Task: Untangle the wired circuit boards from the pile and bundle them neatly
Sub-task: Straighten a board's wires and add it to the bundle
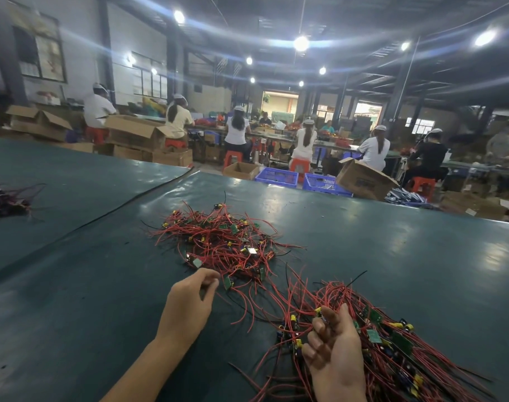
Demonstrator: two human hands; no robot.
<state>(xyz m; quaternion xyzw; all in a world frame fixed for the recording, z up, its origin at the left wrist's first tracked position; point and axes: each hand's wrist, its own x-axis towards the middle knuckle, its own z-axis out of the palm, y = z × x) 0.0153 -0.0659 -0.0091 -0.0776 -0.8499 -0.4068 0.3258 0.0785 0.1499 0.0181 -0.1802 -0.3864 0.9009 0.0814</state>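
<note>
A tangled pile [227, 242] of red and black wires with small green circuit boards lies on the dark green table [88, 280] ahead of me. My left hand [191, 300] reaches to its near edge, its fingertips pinching a thin wire beside a small green board [227, 282]. A second, straighter bundle of wired boards [392, 338] spreads at the lower right. My right hand [334, 349] rests on that bundle, palm up with fingers loosely curled; whether it grips any wire is unclear.
Another small heap of wires [7, 198] lies at the far left of the table. A seam [125, 201] runs diagonally across the table cover. Beyond the far edge stand blue crates [276, 175], cardboard boxes [363, 178] and several seated workers.
</note>
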